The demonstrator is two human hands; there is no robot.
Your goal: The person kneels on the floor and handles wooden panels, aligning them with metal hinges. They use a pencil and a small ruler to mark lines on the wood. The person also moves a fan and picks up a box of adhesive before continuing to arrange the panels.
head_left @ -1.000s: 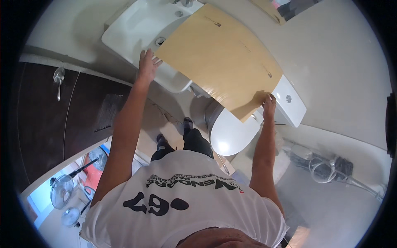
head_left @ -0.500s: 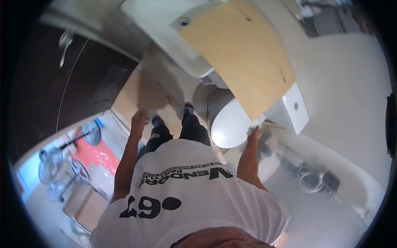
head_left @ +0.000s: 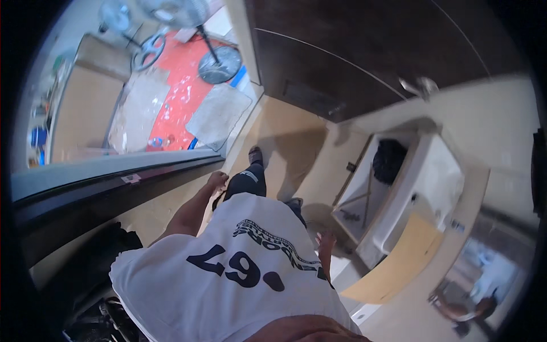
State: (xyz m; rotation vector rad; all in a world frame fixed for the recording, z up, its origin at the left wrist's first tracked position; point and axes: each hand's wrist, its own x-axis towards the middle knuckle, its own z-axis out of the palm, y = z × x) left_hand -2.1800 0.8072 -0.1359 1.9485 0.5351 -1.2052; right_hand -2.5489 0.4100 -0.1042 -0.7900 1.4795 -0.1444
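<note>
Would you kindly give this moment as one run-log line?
left hand: seemingly empty, near leg | right hand: seemingly empty | tan sheet: partly over sink

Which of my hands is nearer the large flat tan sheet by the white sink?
Right. Your right hand is left of the tan sheet, not touching it; your left hand is farther left, beside your dark-trousered leg.

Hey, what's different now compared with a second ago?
The left hand and right hand have come away from the tan sheet and hang low by the body. The view has turned left, bringing the red floor covering to the upper left. The sheet still lies partly over the sink.
</note>
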